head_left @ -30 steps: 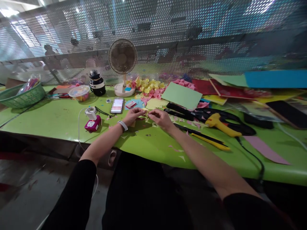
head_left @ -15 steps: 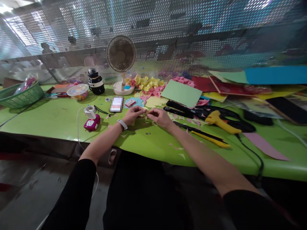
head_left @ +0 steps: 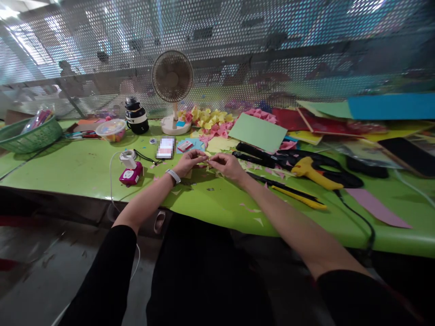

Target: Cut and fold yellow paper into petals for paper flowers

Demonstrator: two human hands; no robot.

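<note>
Above the middle of the green table (head_left: 210, 203), my left hand (head_left: 189, 162) and my right hand (head_left: 228, 165) meet fingertip to fingertip. Both are closed in a pinch on a small piece of yellow paper (head_left: 208, 158), mostly hidden by the fingers. A white band circles my left wrist. Pale yellow sheets (head_left: 220, 144) and blue paper pieces (head_left: 195, 144) with a small red-and-white box (head_left: 185, 146) on top lie just beyond the hands. Small paper scraps are strewn around them. Folded yellow paper flowers (head_left: 205, 118) and pink ones (head_left: 222, 129) are heaped behind.
At right lie a yellow glue gun (head_left: 316, 174), a yellow-and-black cutter (head_left: 299, 197), black tongs-like tool (head_left: 254, 156) and a dark phone (head_left: 408, 156). A fan (head_left: 172, 77), black bottle (head_left: 136, 117), lit phone (head_left: 166, 148), purple plug adapter (head_left: 131, 174) and green basket (head_left: 30, 136) stand leftward.
My fingertips have drawn slightly closer together around the yellow paper, and my right fingers have shifted a little. Everything else on the table stays in place.
</note>
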